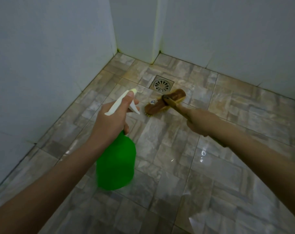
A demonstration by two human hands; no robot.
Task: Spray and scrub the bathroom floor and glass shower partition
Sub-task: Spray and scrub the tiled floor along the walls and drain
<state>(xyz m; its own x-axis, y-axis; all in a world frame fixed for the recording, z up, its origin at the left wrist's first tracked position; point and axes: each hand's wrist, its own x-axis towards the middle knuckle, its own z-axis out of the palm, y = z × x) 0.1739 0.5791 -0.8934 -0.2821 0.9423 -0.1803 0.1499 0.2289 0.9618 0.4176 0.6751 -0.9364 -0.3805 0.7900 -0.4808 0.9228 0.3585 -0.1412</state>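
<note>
Right now the left hand [111, 119] grips the green spray bottle [116, 162] at its trigger head, the right hand [196, 122] clasps the brush [165, 103] handle, bristles on the wet floor [227, 107] beside the drain [161, 84]: floor work looks midway, glass partition unseen.

left grip [109, 120] and right grip [200, 122] both curled tight, held forward.

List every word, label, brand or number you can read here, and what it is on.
No text can be read.
Small sticker on the scrub brush: too blurred to read.
Green spray bottle: no print shows on the visible side.
</note>
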